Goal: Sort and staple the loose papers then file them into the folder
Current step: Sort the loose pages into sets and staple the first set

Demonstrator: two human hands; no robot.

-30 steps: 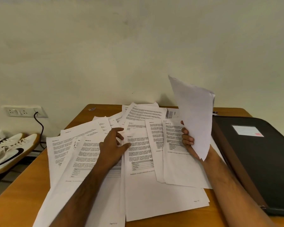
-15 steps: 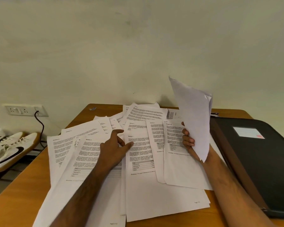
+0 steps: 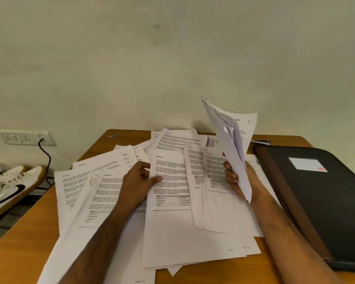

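Note:
Several loose printed papers [image 3: 103,193] lie fanned and overlapping across the wooden table [image 3: 12,249]. My left hand [image 3: 138,181] sits on the pile's middle and pinches the left edge of one printed sheet [image 3: 170,222] between thumb and fingers. My right hand [image 3: 234,179] grips a small bundle of sheets [image 3: 230,140] held upright above the pile, its top corners splaying apart. A closed black folder [image 3: 320,206] with a white label lies at the table's right side. A stapler [image 3: 260,142] is partly visible behind the folder's far edge.
The table stands against a pale wall. A wall socket [image 3: 25,137] with a black cable is at the left, and white shoes [image 3: 10,185] rest on a low rack beside the table. A small object [image 3: 113,135] lies at the table's far left corner.
My left hand shifted slightly right and now pinches the sheet's edge. The bundle in my right hand has tilted and its top sheets have spread apart.

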